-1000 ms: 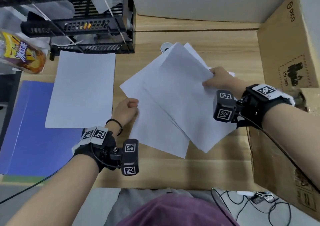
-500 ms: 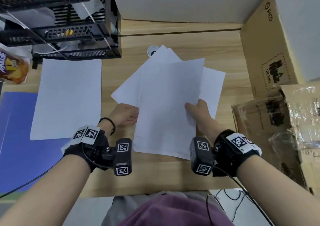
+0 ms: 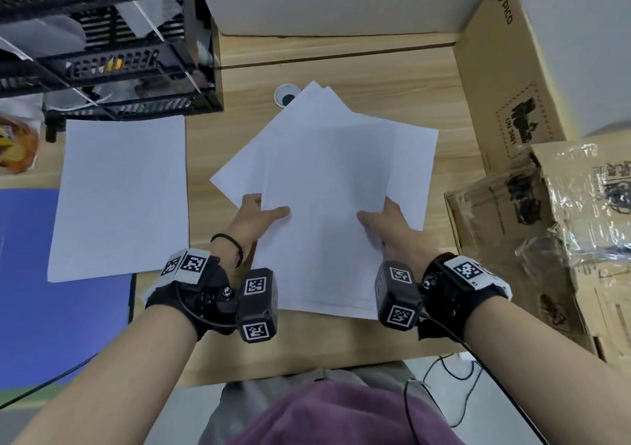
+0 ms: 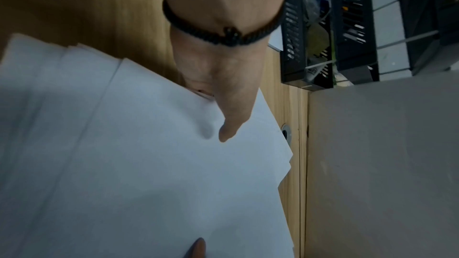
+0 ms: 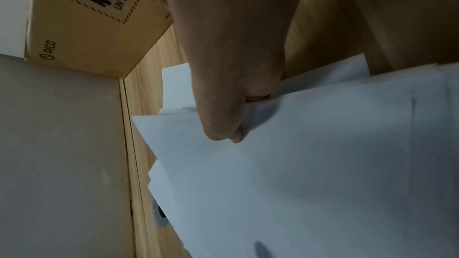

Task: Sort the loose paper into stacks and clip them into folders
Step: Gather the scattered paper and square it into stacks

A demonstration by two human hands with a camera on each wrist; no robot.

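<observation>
Several loose white sheets [image 3: 324,185] lie fanned out at mid-desk, the top sheet nearly square to me. My left hand [image 3: 259,215] pinches the left edge of the top sheets, thumb on top [image 4: 231,125], fingers hidden underneath. My right hand [image 3: 382,221] pinches the right edge the same way, thumb pressed on the paper [image 5: 223,125]. A neat white stack [image 3: 119,198] lies apart on the left. A blue folder [image 3: 51,274] sits under its near left corner.
A black wire tray rack [image 3: 109,55] stands at the back left. Cardboard boxes [image 3: 512,86] line the right side, one wrapped in plastic [image 3: 563,222]. A round cable grommet [image 3: 285,95] sits behind the sheets. A snack bag [image 3: 15,147] is at far left.
The right hand came from the far right edge of the sheets to their near right edge and turned the top sheets straight. The left hand moved onto the left edge and pinched it.
</observation>
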